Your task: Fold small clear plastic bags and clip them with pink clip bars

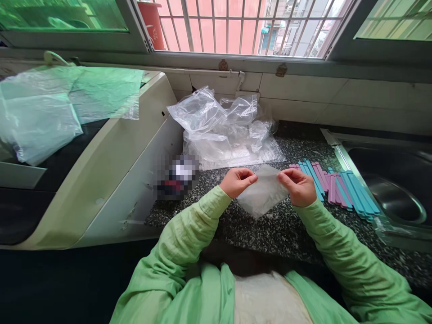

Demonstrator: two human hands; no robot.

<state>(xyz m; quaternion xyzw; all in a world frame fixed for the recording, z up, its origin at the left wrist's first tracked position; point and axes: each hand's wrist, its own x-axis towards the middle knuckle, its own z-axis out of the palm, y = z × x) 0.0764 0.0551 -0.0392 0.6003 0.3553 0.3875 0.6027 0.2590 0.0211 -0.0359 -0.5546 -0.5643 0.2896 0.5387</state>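
Note:
Both hands hold a small clear plastic bag (263, 193) above the speckled granite counter (270, 229). My left hand (237, 181) pinches the bag's upper left edge with closed fingers. My right hand (299, 185) pinches the upper right edge. The bag hangs down between them, flat and seemingly with nothing inside. Just right of my right hand lies a row of blue and purple flat sticks (337, 189) on the counter. Both arms wear light green sleeves.
A heap of crumpled clear plastic bags (222, 130) lies at the back of the counter against the tiled wall. A white appliance (111, 153) with plastic sheets on top stands at the left. A steel sink (391, 189) is at the right. A barred window runs above.

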